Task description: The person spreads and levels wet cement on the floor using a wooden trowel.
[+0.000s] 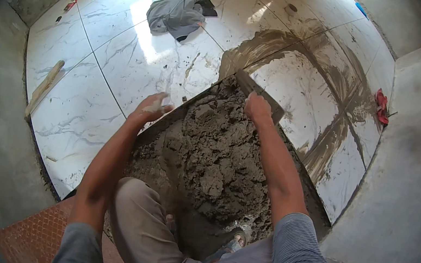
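My right hand grips a flat, mortar-smeared trowel at the upper tip of a lumpy bed of grey-brown wet mortar, beside the edge of the white marble-look floor tiles. The trowel's handle is mostly hidden under my fingers. My left hand, its fingers apart and dusted with pale grey, is over the left edge of the mortar bed, holding nothing. My knee and sandalled foot are low in the view, at the mortar.
A grey cloth lies on the tiles ahead, a wooden batten at the left, a red rag at the right beside brown slurry smears. Bare cement walls enclose both sides. A reddish patterned mat is at the lower left.
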Demonstrator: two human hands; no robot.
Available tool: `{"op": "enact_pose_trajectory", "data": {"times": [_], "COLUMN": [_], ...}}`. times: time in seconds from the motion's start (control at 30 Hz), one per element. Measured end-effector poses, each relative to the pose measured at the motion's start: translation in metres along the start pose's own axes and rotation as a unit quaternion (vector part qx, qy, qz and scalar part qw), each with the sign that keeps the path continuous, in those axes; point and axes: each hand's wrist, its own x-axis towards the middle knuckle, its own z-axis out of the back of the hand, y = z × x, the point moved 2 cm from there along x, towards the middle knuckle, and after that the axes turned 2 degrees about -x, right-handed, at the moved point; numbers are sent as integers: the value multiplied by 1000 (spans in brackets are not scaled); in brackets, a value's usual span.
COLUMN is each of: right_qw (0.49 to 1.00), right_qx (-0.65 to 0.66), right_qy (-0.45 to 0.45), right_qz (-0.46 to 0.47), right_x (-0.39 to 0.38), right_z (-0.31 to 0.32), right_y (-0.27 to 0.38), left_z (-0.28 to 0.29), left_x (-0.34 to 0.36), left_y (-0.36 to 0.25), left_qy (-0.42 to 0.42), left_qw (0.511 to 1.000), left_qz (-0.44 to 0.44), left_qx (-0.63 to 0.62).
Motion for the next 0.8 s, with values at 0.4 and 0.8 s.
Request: {"op": "enact_pose_trajectory", "data": {"times": [0.4,0.8], "right_qw": [998,997], "right_qx": [-33,-55], "right_qy": [-35,-13], "right_qz": [30,61], "right_x": [-21,-23], "right_z": [-47,-24], "right_y": [-82,-61], "left_z": [-39,-52], "left_x": [6,8], "left_y": [59,69], "left_qy": [100,78], "left_qw": [968,970], "left_qz": [183,177], "left_qx": [140,147]}}
